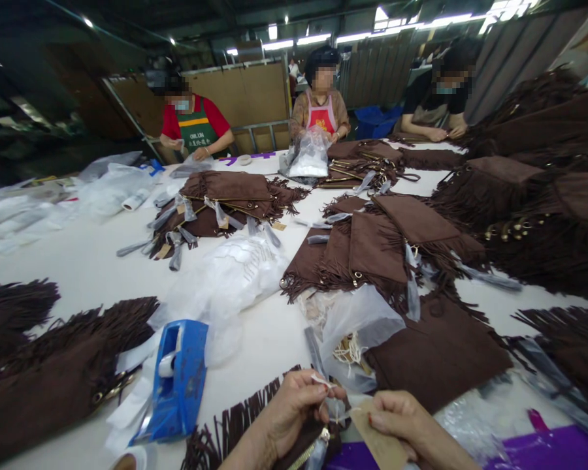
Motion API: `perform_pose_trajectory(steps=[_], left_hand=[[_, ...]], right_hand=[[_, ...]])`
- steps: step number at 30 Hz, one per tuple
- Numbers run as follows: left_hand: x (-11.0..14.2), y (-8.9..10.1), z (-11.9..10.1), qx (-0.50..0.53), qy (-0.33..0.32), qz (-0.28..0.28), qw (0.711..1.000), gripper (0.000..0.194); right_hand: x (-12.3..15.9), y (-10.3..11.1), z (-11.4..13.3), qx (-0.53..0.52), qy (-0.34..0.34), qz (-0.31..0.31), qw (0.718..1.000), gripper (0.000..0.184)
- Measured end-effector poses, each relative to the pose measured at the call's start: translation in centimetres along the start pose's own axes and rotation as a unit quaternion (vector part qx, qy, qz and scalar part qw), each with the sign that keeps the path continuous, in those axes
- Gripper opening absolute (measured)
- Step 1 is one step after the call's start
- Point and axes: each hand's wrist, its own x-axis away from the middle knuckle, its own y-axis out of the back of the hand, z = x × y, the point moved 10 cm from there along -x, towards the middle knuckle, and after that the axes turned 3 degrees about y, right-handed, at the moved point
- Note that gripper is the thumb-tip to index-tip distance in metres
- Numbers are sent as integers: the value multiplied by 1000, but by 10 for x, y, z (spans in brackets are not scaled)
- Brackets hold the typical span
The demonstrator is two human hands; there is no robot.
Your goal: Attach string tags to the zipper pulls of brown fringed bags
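Between finger and thumb, my left hand [301, 408] pinches a thin white string [322, 380] above a brown fringed bag. My right hand [404, 418] grips a tan cardboard tag [378, 438] by its upper edge. Below my left hand, the gold zipper [310, 452] of the fringed bag [245, 412] shows, with a plastic-wrapped piece hanging by its end. Just beyond my hands lies an open clear plastic bag [360, 320] with pale strings and tags in it. A flat brown bag [436, 349] rests behind my right hand.
A blue tape dispenser [176, 378] stands at left, near a tape roll [132, 459]. Stacked brown fringed bags [382, 241] and crumpled white plastic bags [230, 274] cover mid-table. Purple material [553, 450] lies at right. Several co-workers, including a person in a green apron [200, 130], work across the table.
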Motion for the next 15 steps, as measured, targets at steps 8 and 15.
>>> perform_pose_trajectory(steps=[8,15], left_hand=[[15,-5,-20,-54,-47,13,997,30],[55,-33,-42,-341,-146,139,918,30]], right_hand=[[-1,-74,-20,-219,-38,84,971,26],[-20,-55,-52,-244,-48,-20,968,26]])
